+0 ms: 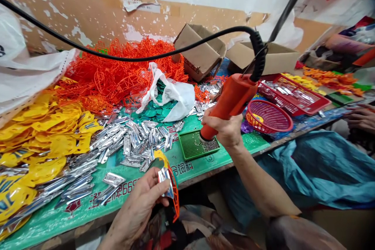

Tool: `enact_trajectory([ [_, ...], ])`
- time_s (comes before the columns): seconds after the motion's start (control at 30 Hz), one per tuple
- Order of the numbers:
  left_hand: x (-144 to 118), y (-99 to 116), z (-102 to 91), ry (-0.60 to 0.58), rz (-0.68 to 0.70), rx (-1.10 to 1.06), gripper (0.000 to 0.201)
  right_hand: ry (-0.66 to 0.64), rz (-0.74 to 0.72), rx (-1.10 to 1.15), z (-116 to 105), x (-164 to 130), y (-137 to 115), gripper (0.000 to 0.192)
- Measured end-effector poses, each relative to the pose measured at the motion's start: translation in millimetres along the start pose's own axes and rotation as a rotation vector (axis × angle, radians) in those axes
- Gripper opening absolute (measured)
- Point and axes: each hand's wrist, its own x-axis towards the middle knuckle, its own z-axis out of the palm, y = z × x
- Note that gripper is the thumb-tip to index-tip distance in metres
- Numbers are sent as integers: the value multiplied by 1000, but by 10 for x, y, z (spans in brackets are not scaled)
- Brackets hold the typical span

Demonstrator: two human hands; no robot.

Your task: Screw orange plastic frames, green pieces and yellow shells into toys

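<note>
My right hand (pixel 227 127) is wrapped round an orange electric screwdriver (pixel 236 95), tilted with its dark tip down at a green perforated tray (pixel 187 152). Small dark screws (pixel 211 144) lie on that tray's right part. Low over the table's front edge, my left hand (pixel 143 195) pinches a small assembly of a shiny metal piece (pixel 165 181), an orange plastic frame (pixel 175 199) and a yellow plastic part (pixel 161 157). How these pieces join is partly hidden by my fingers. Loose silvery metal pieces (pixel 131 140) are spread beyond my left hand.
Yellow plastic pieces (pixel 43 133) pile up at the left, orange plastic frames (pixel 117 74) at the back. A white bag (pixel 183 97) lies among green pieces. Cardboard boxes (pixel 199 50) and red baskets (pixel 269 117) stand right. A black cable (pixel 140 59) hangs across. Another person's hand (pixel 363 117) shows far right.
</note>
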Motion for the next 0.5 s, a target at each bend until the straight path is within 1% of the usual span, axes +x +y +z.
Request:
enact_trajectory([
  [0.17, 39, 38, -41, -13, 9, 153, 32, 22, -2, 47, 7, 50, -7, 15],
  [0.37, 53, 101, -52, 46, -23, 243, 36, 11, 17, 88, 57, 43, 24, 11],
  [0.5, 72, 100, -69, 51, -30, 269, 38, -3, 39, 75, 70, 22, 47, 12],
])
